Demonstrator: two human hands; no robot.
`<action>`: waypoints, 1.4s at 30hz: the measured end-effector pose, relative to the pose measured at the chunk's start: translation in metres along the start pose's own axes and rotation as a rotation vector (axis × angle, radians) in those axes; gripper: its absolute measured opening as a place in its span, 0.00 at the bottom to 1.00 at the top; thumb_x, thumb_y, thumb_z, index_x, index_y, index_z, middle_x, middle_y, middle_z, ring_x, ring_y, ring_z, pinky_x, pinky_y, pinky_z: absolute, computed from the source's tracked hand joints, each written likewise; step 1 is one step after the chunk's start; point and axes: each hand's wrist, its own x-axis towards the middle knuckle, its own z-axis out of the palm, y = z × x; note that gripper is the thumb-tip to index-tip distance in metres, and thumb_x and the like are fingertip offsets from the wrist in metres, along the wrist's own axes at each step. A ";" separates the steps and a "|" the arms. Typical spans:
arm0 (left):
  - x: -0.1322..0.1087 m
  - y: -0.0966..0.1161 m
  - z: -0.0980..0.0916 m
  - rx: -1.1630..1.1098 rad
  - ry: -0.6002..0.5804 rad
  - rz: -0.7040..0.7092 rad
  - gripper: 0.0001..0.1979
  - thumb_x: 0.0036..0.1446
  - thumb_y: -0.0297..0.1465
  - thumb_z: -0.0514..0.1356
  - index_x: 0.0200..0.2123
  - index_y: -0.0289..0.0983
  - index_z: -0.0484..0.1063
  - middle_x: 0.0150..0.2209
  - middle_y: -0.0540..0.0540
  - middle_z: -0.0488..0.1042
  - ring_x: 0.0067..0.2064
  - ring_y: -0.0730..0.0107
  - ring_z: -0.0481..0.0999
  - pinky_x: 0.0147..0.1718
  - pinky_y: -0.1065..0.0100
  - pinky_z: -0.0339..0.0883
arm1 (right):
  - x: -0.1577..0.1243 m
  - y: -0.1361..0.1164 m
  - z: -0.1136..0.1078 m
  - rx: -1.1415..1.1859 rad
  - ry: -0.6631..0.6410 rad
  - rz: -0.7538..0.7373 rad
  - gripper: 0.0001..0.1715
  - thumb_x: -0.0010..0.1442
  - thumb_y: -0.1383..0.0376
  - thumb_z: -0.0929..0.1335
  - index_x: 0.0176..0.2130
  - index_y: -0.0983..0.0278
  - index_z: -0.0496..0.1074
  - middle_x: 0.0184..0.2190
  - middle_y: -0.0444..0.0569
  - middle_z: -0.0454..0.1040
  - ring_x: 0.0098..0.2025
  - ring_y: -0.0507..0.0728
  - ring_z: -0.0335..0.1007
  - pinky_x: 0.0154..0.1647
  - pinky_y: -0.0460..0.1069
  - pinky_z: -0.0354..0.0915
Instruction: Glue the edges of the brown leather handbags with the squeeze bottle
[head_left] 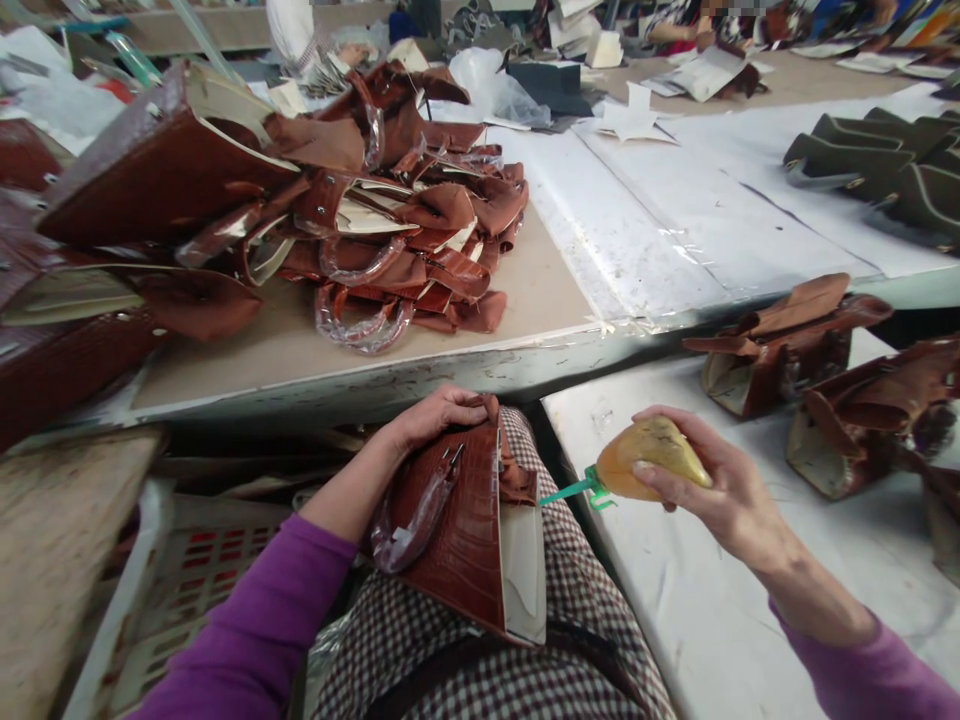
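Gripping the brown bag point(469, 525) is the left hand point(439, 416) — right hand point(720, 490), fingers curled, clasps a yellow bottle point(651, 455)

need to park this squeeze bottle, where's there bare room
The white paper between the heaped brown handbags and olive-green pieces; also the white side table below the right hand, left of the standing brown bags. Crowded: the bench's left side, under those handbags.

A long worktop point(637, 225) spans the frame from left to right above centre, tan on the left, white towards the right. A second white worktop point(697, 610) fills the lower right; a stained board point(64, 540) occupies the lower left.
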 end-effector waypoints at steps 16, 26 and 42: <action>0.002 0.000 0.001 0.067 -0.054 0.015 0.15 0.45 0.39 0.75 0.30 0.33 0.82 0.29 0.50 0.79 0.29 0.71 0.73 0.31 0.72 0.64 | -0.012 0.006 -0.003 0.028 0.030 0.009 0.29 0.53 0.55 0.80 0.51 0.61 0.74 0.33 0.46 0.76 0.27 0.55 0.67 0.19 0.44 0.67; 0.001 0.000 0.002 0.121 -0.048 0.023 0.14 0.49 0.39 0.73 0.32 0.33 0.82 0.31 0.47 0.80 0.31 0.67 0.76 0.33 0.68 0.67 | -0.046 0.005 -0.008 0.166 -0.234 0.084 0.26 0.54 0.58 0.81 0.51 0.56 0.77 0.36 0.46 0.80 0.33 0.58 0.77 0.32 0.45 0.74; -0.005 0.005 0.011 0.228 -0.024 0.068 0.15 0.48 0.40 0.71 0.31 0.33 0.80 0.28 0.48 0.78 0.29 0.69 0.73 0.31 0.69 0.65 | -0.063 0.018 -0.011 0.204 -0.222 0.160 0.29 0.54 0.56 0.81 0.52 0.58 0.76 0.37 0.47 0.79 0.34 0.59 0.76 0.29 0.45 0.73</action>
